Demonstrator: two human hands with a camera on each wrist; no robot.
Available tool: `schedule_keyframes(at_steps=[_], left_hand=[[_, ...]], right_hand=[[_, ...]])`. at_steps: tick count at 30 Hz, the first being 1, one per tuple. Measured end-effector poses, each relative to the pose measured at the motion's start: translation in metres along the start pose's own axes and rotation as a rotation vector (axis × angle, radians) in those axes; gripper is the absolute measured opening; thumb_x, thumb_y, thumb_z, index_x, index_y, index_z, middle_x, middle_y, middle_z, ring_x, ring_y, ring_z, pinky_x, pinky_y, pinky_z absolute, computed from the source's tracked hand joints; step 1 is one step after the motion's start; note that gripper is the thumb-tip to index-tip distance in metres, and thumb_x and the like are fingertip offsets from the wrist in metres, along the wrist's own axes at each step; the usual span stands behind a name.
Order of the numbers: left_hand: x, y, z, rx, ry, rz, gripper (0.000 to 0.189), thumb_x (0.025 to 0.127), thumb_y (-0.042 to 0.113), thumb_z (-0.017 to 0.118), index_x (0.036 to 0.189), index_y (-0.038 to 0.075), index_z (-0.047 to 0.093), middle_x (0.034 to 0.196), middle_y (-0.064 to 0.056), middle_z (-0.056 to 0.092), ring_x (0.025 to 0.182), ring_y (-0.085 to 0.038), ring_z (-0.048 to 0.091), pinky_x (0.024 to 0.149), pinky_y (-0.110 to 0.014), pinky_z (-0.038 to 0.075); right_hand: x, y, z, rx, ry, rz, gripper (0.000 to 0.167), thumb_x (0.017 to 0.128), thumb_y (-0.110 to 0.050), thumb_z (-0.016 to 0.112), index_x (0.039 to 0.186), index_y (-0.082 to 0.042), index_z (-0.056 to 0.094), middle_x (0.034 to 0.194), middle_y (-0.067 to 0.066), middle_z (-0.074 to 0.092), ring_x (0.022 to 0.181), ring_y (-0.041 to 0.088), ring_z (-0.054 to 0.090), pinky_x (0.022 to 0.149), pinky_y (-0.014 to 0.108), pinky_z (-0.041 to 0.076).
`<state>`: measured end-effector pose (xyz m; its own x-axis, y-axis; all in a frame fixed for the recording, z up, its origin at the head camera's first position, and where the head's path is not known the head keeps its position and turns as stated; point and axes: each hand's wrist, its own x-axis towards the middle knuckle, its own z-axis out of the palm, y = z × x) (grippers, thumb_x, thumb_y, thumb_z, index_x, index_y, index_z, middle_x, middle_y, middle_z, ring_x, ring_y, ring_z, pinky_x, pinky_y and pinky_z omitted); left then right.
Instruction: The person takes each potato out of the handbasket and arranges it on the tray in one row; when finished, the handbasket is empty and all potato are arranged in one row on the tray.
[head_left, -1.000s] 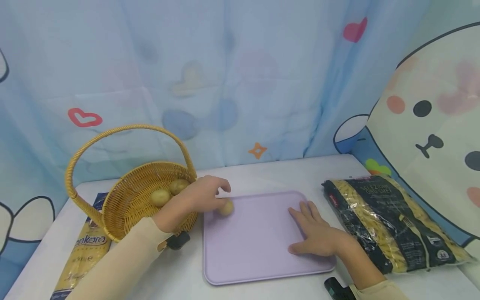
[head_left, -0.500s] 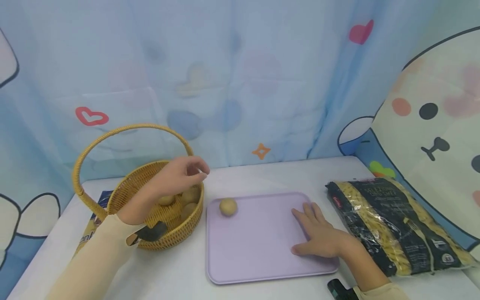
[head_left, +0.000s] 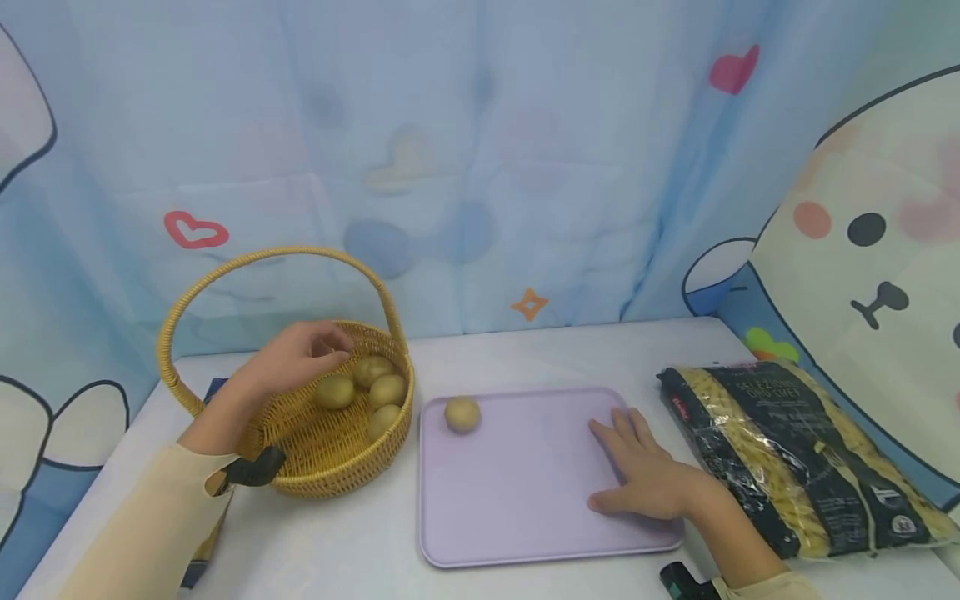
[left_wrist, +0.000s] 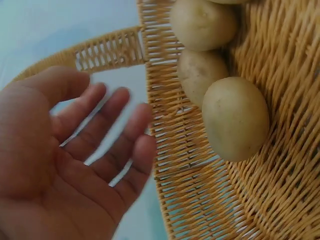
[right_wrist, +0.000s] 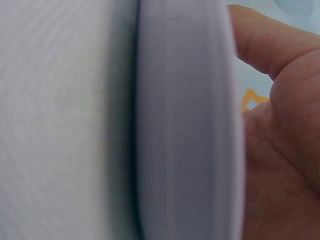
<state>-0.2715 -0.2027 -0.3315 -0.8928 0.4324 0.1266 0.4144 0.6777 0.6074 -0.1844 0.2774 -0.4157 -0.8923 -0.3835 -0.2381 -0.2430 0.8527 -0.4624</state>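
Observation:
My left hand (head_left: pixel 296 360) hovers over the wicker basket (head_left: pixel 330 485), its fingers loosely bent and holding nothing. Several potatoes (head_left: pixel 335 392) lie inside the basket, mostly along its right side. The left wrist view has the palm facing up close, with a potato (left_wrist: pixel 235 120) to the right of the fingertips. A single potato (head_left: pixel 462 414) sits in the far left corner of the lilac tray (head_left: pixel 517 508). On the tray's right part rests my right hand (head_left: pixel 645 477), fingers spread. In the right wrist view the tray edge (right_wrist: pixel 185 125) hides much of that hand.
A large bag of pasta (head_left: pixel 810 458) lies on the white table right of the tray. Another pasta packet (head_left: pixel 198 567) is mostly hidden behind the left arm and basket. The basket's tall handle (head_left: pixel 292 252) arches above it. A patterned blue curtain (head_left: pixel 450 167) hangs behind.
My left hand has let go of the potato at the tray's far left corner and moved left, back over the basket. The right hand stays on the tray. The head view has shifted slightly.

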Motion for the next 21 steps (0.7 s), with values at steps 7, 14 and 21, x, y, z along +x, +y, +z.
schedule_keyframes(at_steps=[7, 14, 21], left_hand=[[-0.001, -0.012, -0.001, -0.001, -0.051, -0.043, 0.026, 0.095, 0.014, 0.060, 0.118, 0.002, 0.062, 0.119, -0.015, 0.061, 0.103, -0.030, 0.059, 0.082, -0.044, 0.049], [0.006, -0.022, -0.003, 0.066, -0.149, -0.041, 0.037, 0.088, 0.005, 0.063, 0.124, -0.003, 0.060, 0.125, -0.019, 0.060, 0.107, -0.035, 0.059, 0.088, -0.048, 0.048], [0.008, -0.025, 0.003, 0.153, -0.348, -0.105, 0.044, 0.082, 0.007, 0.071, 0.125, 0.002, 0.062, 0.124, -0.018, 0.060, 0.120, -0.038, 0.051, 0.097, -0.052, 0.042]], right_hand=[[-0.001, 0.003, 0.000, 0.006, 0.000, 0.000, 0.107, 0.078, -0.056, 0.071, 0.153, 0.001, 0.020, 0.154, 0.035, -0.003, 0.139, 0.052, -0.015, 0.100, 0.076, 0.005], [-0.001, 0.005, 0.000, 0.028, -0.002, -0.008, 0.106, 0.078, -0.054, 0.071, 0.153, 0.000, 0.020, 0.154, 0.035, -0.004, 0.139, 0.052, -0.015, 0.100, 0.076, 0.004], [-0.001, 0.001, -0.001, 0.027, -0.015, 0.001, 0.106, 0.079, -0.054, 0.071, 0.154, -0.001, 0.018, 0.155, 0.034, -0.006, 0.140, 0.051, -0.016, 0.099, 0.077, 0.003]])
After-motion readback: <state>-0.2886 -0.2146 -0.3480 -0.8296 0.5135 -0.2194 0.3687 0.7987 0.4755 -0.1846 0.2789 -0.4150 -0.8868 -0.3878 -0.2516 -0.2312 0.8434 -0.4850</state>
